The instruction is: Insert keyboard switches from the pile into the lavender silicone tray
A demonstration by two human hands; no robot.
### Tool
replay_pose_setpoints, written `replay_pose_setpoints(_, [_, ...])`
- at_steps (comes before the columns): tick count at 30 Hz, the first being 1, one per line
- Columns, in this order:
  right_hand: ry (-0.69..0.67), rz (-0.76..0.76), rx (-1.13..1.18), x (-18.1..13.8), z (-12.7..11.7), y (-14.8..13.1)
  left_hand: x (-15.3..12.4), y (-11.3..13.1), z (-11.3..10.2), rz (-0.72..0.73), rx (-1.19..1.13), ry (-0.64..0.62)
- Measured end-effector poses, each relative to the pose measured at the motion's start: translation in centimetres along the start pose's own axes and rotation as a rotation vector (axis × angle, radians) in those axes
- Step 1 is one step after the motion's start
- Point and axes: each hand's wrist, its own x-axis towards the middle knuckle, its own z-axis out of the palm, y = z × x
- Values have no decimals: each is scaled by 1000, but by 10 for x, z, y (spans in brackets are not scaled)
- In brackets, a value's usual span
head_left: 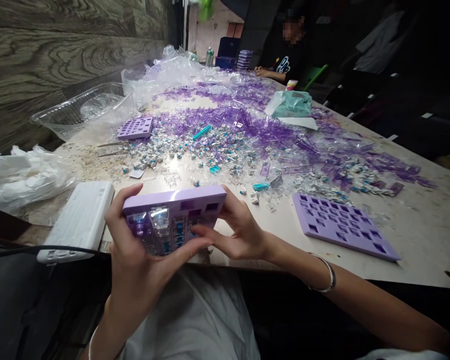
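Observation:
A light purple block with rectangular openings (172,196) is tilted up in front of me, held between both hands. My left hand (135,257) is closed round its left end, with the thumb along the lower edge. My right hand (243,230) grips the right end, and its thumb presses on the face near small parts with blue centres (179,232). Clear plastic pieces (159,220) sit in the openings on the left; a few openings on the right look dark. The fingers behind the block are mostly hidden.
A similar purple block (345,225) lies at right, another (135,128) further back. Small white-and-blue parts (225,150) and purple plastic pieces (240,120) cover the table. At left are a white power bank-like box (80,217), cable, clear tray (82,107). A person (285,55) sits at the far end.

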Motion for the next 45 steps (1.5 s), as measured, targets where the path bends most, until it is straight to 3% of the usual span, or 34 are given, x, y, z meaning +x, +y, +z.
replay_pose_setpoints(4, [14,-45,-118,-1,-1,-2,2,-1,0,-48,-32,-27])
replay_pose_setpoints(9, [39,-121,-223,-2,-2,-10,1,-4,1,56,-16,-15])
replay_pose_setpoints(13, [56,-103,-204,-2,-4,-8,0,-5,6,17,-112,-3])
replay_pose_setpoints(17, [-8,-129,-109,0,-6,1,-1,-7,5,82,-6,24])
replay_pose_setpoints(24, [-41,-68,11,-1,-1,10,-6,-7,3,180,134,22])
replay_pose_setpoints(31, [66,-88,-98,-1,-1,13,-9,-1,20,69,41,112])
replay_pose_setpoints(35, [91,-54,-125,0,-2,11,-9,1,26,99,13,203])
replay_pose_setpoints(39, [114,34,-80,-2,1,9,-6,2,26,76,-5,188])
replay_pose_setpoints(45, [126,87,-46,-4,5,9,0,1,30,240,5,275])
